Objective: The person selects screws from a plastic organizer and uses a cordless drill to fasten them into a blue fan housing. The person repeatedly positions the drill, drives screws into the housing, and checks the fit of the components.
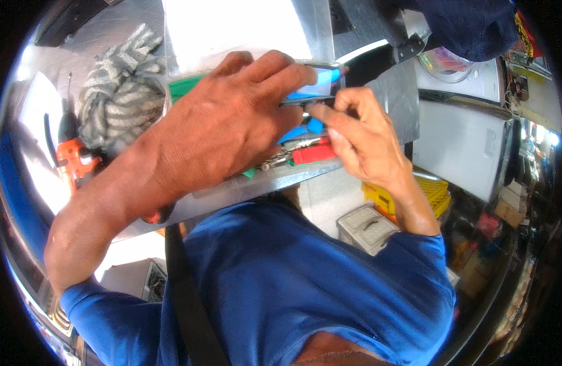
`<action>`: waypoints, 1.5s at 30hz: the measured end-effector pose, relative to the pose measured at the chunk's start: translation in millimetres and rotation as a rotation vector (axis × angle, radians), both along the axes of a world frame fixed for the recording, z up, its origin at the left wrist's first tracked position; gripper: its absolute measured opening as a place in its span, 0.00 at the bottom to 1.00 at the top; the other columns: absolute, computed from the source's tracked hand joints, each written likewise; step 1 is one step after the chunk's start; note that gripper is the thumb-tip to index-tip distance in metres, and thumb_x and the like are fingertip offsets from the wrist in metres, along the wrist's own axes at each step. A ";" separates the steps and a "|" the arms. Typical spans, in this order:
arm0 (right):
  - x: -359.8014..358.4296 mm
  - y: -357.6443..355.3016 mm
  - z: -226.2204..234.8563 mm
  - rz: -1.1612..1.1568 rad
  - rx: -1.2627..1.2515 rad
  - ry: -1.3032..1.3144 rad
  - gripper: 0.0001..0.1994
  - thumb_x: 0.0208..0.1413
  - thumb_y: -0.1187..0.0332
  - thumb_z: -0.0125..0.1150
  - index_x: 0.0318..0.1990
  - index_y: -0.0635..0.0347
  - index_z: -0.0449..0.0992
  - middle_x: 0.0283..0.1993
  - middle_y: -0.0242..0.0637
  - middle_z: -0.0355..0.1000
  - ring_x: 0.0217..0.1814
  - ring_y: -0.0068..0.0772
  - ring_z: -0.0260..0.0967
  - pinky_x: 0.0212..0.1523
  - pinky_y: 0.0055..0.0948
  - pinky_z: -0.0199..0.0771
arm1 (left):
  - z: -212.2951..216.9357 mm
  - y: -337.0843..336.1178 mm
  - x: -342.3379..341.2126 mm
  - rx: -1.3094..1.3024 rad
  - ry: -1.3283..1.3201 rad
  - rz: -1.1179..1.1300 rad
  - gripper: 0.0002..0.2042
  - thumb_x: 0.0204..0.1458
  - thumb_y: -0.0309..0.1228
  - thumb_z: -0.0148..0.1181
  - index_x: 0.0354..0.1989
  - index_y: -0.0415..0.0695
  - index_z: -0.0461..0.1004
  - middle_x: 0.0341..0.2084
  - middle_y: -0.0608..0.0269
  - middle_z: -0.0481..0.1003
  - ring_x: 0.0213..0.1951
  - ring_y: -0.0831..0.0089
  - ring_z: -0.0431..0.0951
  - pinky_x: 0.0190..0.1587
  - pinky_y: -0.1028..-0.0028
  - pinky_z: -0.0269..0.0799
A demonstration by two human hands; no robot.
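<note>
A clear plastic organizer tray (327,33) lies on the metal table in front of me, holding blue, red and green pieces. My left hand (232,116) bends down over its middle, fingers curled, hiding much of the contents. Close to its fingertips, my right hand (369,137) has thumb and index finger pinched together. A small dark piece seems to be between the two hands, too covered to name. Beneath the right fingers sits a red block-shaped piece (313,154), beside small metal parts (280,160). A blue piece (316,125) shows just above it.
Left of the tray are a bundled grey-and-white striped cloth (122,91) and an orange-and-black tool (76,160). A dark-handled blade (378,61) lies at the far right. Below the table edge stand a yellow crate (430,195) and a grey case (367,227). White appliances (458,146) stand right.
</note>
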State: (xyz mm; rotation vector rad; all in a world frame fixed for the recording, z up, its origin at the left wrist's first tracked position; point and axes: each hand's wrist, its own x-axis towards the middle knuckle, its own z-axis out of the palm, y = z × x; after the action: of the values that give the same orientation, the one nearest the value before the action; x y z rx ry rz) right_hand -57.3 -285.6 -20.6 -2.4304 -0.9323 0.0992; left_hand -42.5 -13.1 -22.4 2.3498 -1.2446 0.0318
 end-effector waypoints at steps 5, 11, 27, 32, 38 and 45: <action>2.5 -2.1 -2.9 0.038 0.043 0.008 0.15 0.51 0.76 0.64 0.48 0.59 0.83 0.47 0.43 0.66 0.43 0.42 0.70 0.44 0.37 0.75 | -4.4 -3.3 -2.1 -0.020 -0.023 0.023 0.25 0.40 0.32 0.78 0.50 0.44 0.80 0.66 0.57 0.66 0.65 0.57 0.69 0.66 0.55 0.70; 6.2 -0.8 2.3 -0.051 0.144 -0.033 0.11 0.51 0.78 0.69 0.43 0.62 0.84 0.57 0.47 0.69 0.42 0.36 0.71 0.43 0.33 0.76 | -0.9 -1.9 -2.4 0.033 0.001 0.002 0.22 0.42 0.34 0.77 0.48 0.46 0.82 0.67 0.58 0.66 0.65 0.57 0.68 0.65 0.57 0.69; 30.5 7.8 20.8 0.235 -0.310 -0.195 0.10 0.48 0.71 0.67 0.40 0.55 0.85 0.76 0.38 0.61 0.70 0.48 0.62 0.71 0.52 0.57 | -3.6 0.1 -0.5 0.061 -0.011 -0.008 0.20 0.44 0.37 0.75 0.48 0.49 0.86 0.64 0.60 0.68 0.66 0.59 0.66 0.69 0.61 0.69; 29.2 11.1 20.9 0.223 -0.325 -0.198 0.08 0.46 0.72 0.69 0.36 0.58 0.84 0.76 0.40 0.61 0.70 0.50 0.62 0.71 0.53 0.57 | -5.3 -0.4 0.2 0.078 -0.008 -0.009 0.19 0.45 0.37 0.75 0.47 0.49 0.86 0.63 0.60 0.68 0.66 0.60 0.67 0.69 0.62 0.70; 28.8 11.2 19.4 0.167 -0.257 -0.147 0.07 0.46 0.74 0.69 0.34 0.61 0.83 0.74 0.43 0.63 0.69 0.49 0.62 0.69 0.52 0.57 | -0.6 -0.2 0.6 0.013 0.005 -0.014 0.19 0.44 0.37 0.75 0.46 0.48 0.86 0.63 0.61 0.69 0.66 0.60 0.67 0.69 0.62 0.71; 19.9 23.6 30.3 0.124 -0.424 -0.243 0.05 0.48 0.71 0.67 0.33 0.60 0.85 0.73 0.40 0.65 0.69 0.44 0.62 0.71 0.60 0.51 | -0.3 -0.3 1.9 0.034 -0.013 -0.029 0.19 0.43 0.38 0.76 0.45 0.47 0.86 0.63 0.61 0.69 0.66 0.60 0.67 0.68 0.62 0.72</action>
State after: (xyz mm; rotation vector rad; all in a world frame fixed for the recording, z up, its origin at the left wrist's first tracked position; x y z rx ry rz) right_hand -37.3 -262.1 9.7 -2.8159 -1.2793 0.0490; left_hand -40.6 -13.4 -22.7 2.3636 -1.2954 0.0167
